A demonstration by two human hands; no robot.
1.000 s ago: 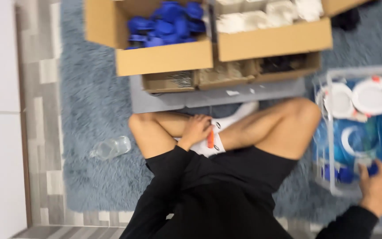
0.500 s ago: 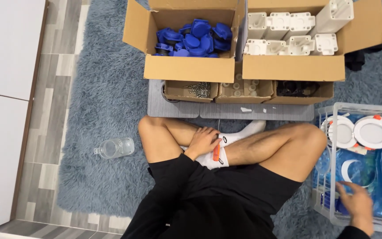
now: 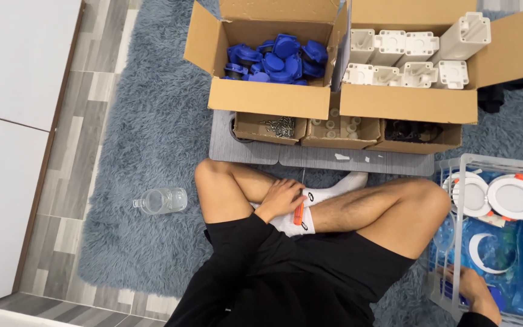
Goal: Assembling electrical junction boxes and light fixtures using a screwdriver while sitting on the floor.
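I sit cross-legged on a blue-grey shaggy rug (image 3: 152, 121). My left hand (image 3: 281, 197) rests on my white sock (image 3: 301, 221) at the ankle, fingers loose, holding nothing. My right hand (image 3: 474, 292) reaches into a clear plastic bin (image 3: 449, 166) at the lower right. It lies on blue parts (image 3: 499, 298) at the bin's near end. Whether it grips one is hidden. White round lamp discs (image 3: 514, 197) lie at the bin's far end.
Ahead stand a cardboard box of blue caps (image 3: 276, 57) and one of white plastic blocks (image 3: 413, 60). In front of them are small boxes with screws (image 3: 279, 126) and other small parts, on a grey board (image 3: 225, 148). A clear bottle (image 3: 161, 200) lies on the rug to my left.
My right hand has moved down toward the near end of the bin. My left hand stays on the sock. My head has tilted, so the boxes show more fully.
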